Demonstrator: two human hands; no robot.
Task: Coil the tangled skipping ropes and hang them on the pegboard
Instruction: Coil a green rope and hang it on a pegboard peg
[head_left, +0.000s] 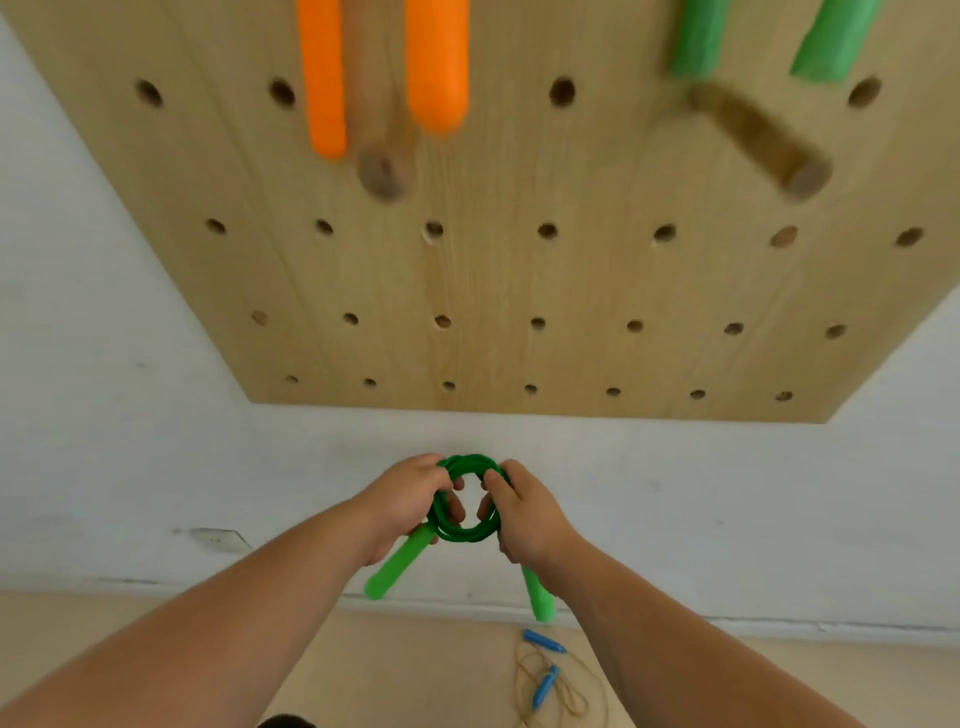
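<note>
Two hands, left hand (410, 499) and right hand (524, 512), grip the coiled green rope (465, 535) below the pegboard (493, 291); a blue-handled rope (545, 680) lies on the floor (415, 670).

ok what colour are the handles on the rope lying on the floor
Blue, both handles; best seen in the head view, low centre.

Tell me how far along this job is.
Looks done: orange handles and another green pair hang by pegs on the pegboard. In hand: left hand and right hand grip a coiled green rope. Left: hanging it, then the blue-handled rope, loose on the floor.
</note>
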